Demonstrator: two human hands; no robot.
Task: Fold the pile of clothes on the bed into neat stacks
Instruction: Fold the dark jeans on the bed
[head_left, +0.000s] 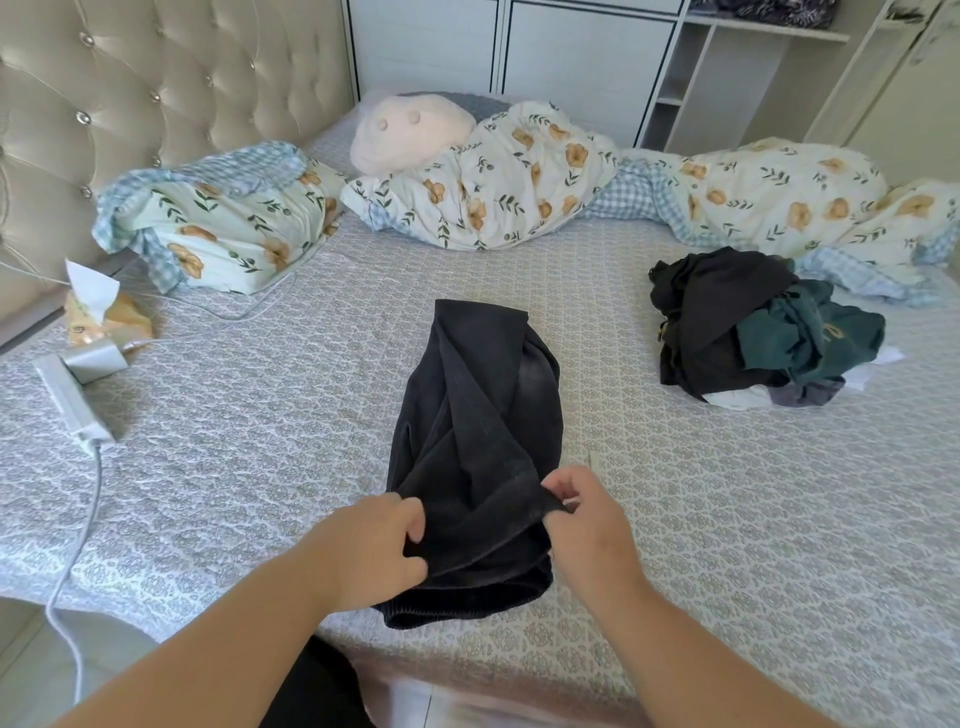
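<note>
A dark grey pair of trousers (478, 415) lies crumpled lengthwise on the bed (260, 415), its waistband at the near edge. My left hand (374, 545) pinches a fold of the cloth on its left side near the waistband. My right hand (587, 519) pinches a seam edge on the right side. A pile of unfolded clothes (753, 327), black, dark green, white and grey, sits at the right of the bed, apart from both hands.
A rumpled floral duvet (519, 182) runs along the far side, with a floral pillow (218, 218) and a cream cushion (410, 130) at the headboard. A tissue pack (104, 317), a white power strip (67, 400) and its cable (78, 545) lie at the left.
</note>
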